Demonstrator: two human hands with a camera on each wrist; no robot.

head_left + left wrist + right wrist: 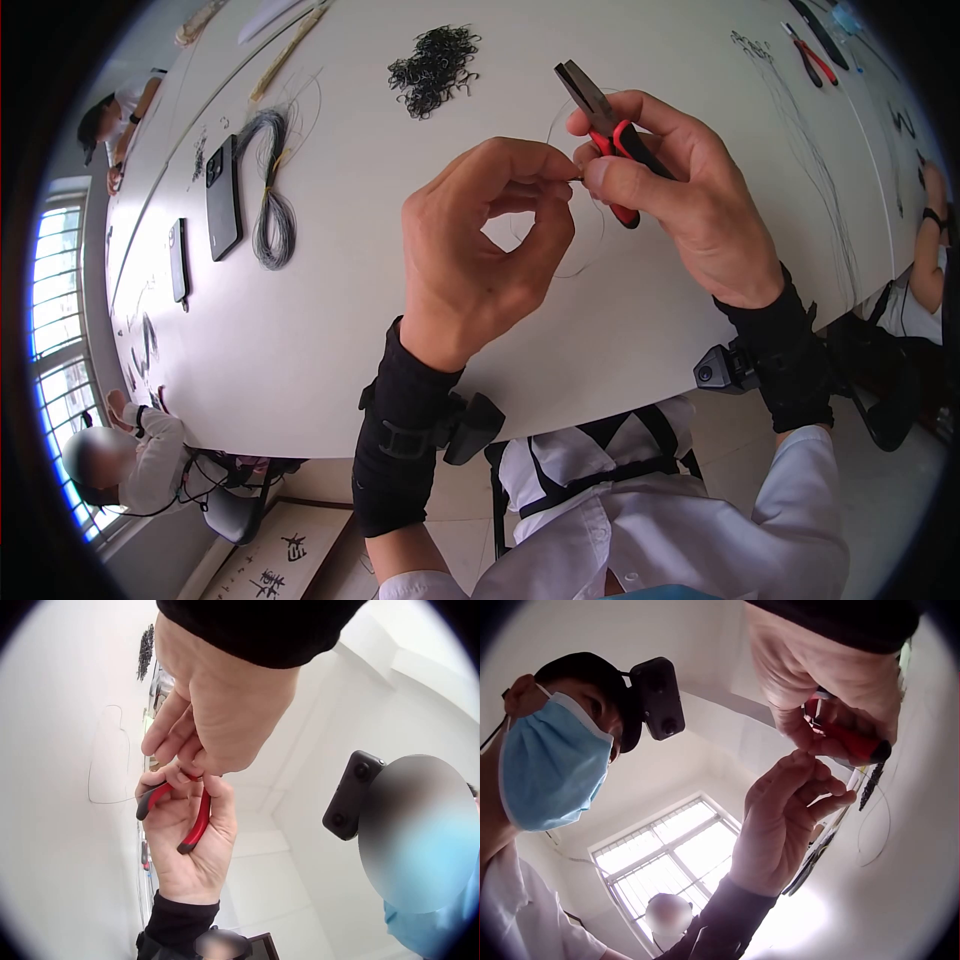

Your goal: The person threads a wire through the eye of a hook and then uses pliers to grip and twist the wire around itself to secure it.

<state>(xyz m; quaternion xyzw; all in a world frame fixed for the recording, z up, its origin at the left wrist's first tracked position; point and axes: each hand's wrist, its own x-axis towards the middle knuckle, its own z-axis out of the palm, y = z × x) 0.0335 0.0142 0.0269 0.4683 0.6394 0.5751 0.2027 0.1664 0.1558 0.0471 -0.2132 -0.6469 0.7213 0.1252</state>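
Observation:
In the head view the left hand [490, 240] pinches a tiny dark piece [577, 179] between thumb and forefinger, its other fingers curled. The right hand [680, 190] touches it there, thumb and a fingertip meeting the left fingertips, and also holds red-and-black pliers [628, 140] in its palm, jaws pointing up and away to the left. A thin line [603, 235] loops below the hands over the table. The left wrist view shows the pliers' handles [199, 825] spread apart in the right palm. What exactly the fingertips pinch is mostly hidden.
A pile of small black hooks [433, 72] lies beyond the hands. At left are a coil of grey line [272, 220] and two phones [224, 200]. Strands with hooks [815, 170] and another pair of pliers [812, 58] lie at right. Other people sit at the table's sides.

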